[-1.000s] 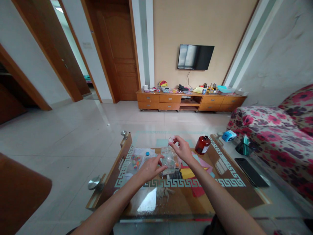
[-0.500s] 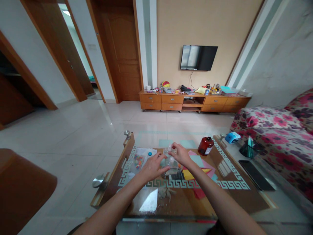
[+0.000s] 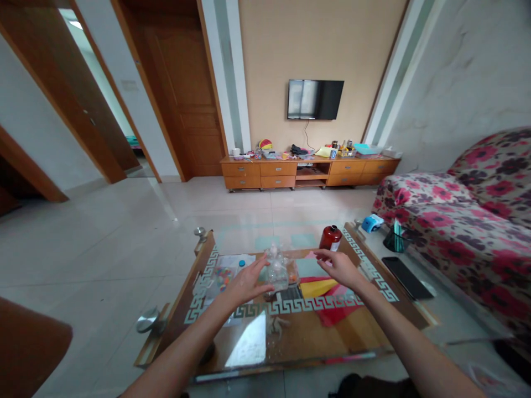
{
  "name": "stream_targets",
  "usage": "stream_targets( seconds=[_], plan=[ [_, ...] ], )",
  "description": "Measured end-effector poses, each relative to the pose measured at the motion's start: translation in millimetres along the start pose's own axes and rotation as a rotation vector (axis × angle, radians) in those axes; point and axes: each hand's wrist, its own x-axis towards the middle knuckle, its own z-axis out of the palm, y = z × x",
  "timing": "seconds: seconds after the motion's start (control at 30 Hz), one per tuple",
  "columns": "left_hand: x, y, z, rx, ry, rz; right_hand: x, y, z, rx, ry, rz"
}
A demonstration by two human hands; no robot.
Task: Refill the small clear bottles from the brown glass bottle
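My left hand (image 3: pixel 250 281), thumb and fingers apart, is beside a clear rounded bottle (image 3: pixel 277 281) on the glass-topped table. Whether its fingertips touch the bottle is hard to tell. A second clear container (image 3: pixel 274 251) stands just behind. My right hand (image 3: pixel 342 269) hovers to the right, loosely bent, with a gap between thumb and fingers and nothing seen in it. Just beyond that hand stands a brown bottle (image 3: pixel 331 237) with a pale label and no visible cap. Between the hands lies a clear bag (image 3: pixel 292 272) with something orange in it.
Coloured pieces (image 3: pixel 224 276) and a blue cap (image 3: pixel 241 263) lie left. Yellow paper (image 3: pixel 314 287) lies beneath the right arm. A black phone (image 3: pixel 406 277), a pen cup (image 3: pixel 397 239) and a blue-white packet (image 3: pixel 372 223) sit at right, near the flowered sofa (image 3: pixel 448 221).
My right hand has left the clear containers and moved right, toward the brown bottle. My left hand stays beside the clear bottle. The view has turned slightly right.
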Motion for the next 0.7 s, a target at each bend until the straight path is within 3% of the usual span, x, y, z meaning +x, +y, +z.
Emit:
stream_targets(
  seconds=[0.23,0.4,0.5,0.7],
  plan=[
    [20.4,7.7,17.0,0.016,-0.004,-0.010,-85.0,133.5,-74.0,-0.381,0.172,0.469],
    [39.9,9.4,28.4,0.019,-0.018,0.027,-145.5,209.2,-100.8,-0.566,0.283,0.795],
    [55.3,16.7,30.5,0.022,-0.026,0.037,-161.8,225.1,-103.4,-0.520,0.266,0.830],
    [85.0,33.7,34.2,0.037,-0.046,0.073,-158.0,216.6,-106.6,-0.417,0.307,0.763]
  ],
)
